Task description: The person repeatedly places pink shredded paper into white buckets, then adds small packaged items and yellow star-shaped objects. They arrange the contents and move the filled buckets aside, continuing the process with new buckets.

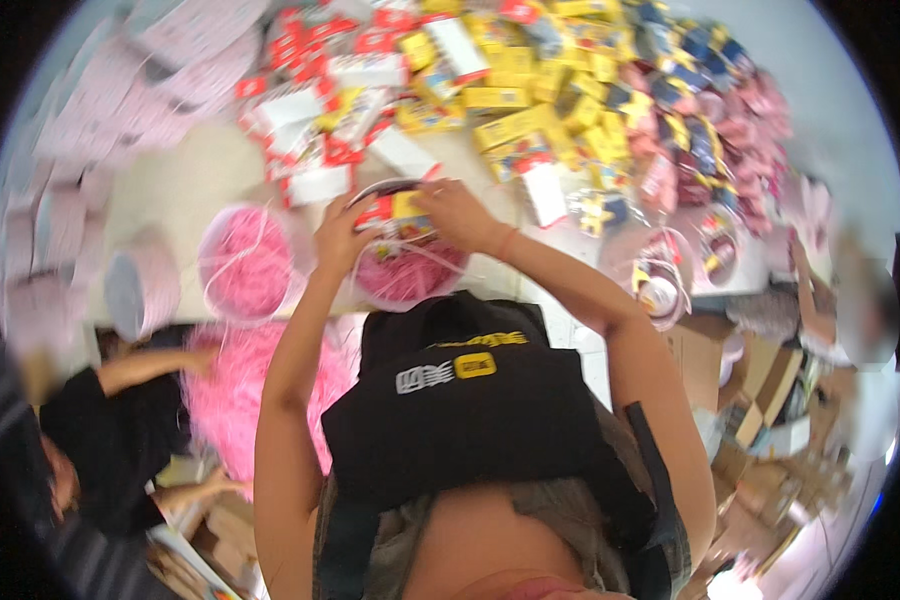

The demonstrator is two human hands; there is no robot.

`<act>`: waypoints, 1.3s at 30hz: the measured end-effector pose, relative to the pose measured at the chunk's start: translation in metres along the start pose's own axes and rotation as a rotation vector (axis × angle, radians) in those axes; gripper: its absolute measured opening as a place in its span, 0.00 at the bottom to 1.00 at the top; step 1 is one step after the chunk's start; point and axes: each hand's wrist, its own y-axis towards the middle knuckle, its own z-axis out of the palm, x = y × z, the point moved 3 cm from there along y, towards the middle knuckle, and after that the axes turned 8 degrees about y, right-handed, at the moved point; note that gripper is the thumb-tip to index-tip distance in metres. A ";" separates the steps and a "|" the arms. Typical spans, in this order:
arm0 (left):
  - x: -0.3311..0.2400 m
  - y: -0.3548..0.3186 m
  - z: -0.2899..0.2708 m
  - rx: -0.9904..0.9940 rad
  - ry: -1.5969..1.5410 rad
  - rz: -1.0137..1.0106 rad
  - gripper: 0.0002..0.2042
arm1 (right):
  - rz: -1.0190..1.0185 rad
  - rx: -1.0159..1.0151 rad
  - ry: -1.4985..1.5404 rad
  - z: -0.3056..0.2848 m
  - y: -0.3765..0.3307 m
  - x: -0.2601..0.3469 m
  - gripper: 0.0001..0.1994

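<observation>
Black bag (470, 400) closest, hanging on the chest, with both bare arms going up and over it. Past the bag, at the near edge of the table (185, 190), a round pink tub (407, 272) full of pink paper shreds. Right above the tub, held by both hands, a small stack of flat packets (395, 210), red and yellow, lying sideways with the long side going left to right. Left hand (338, 238) on the left end, fingers curled shut on the packets. Right hand (455, 212) on the right end and top, fingers bent down on them too. Both hands touching the packets, about equally near, tub just under them. Beside it on the left, a second pink tub (245, 262) with shreds. Farther back, piles of red and white boxes (310, 120), yellow boxes (530, 100) and pink packs (730, 130). Low on the left, another person's arm (150, 365) in pink shreds.
</observation>
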 end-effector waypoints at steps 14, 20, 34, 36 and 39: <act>-0.023 -0.007 0.017 -0.062 0.095 -0.102 0.31 | 0.157 -0.580 0.120 -0.051 -0.057 -0.041 0.19; -0.042 -0.005 0.016 -0.044 0.122 -0.139 0.31 | 0.870 -1.025 -0.420 -0.177 -0.282 -0.243 0.13; -0.076 -0.022 -0.006 -0.259 0.106 -0.106 0.26 | 1.240 -0.674 -0.340 -0.222 -0.408 -0.342 0.38; -0.064 -0.043 -0.008 -0.297 0.101 -0.185 0.26 | 1.066 -0.973 -0.039 -0.262 -0.361 -0.261 0.40; -0.052 -0.054 0.002 -0.175 0.326 -0.054 0.38 | 0.699 -1.179 0.446 -0.245 -0.308 -0.192 0.32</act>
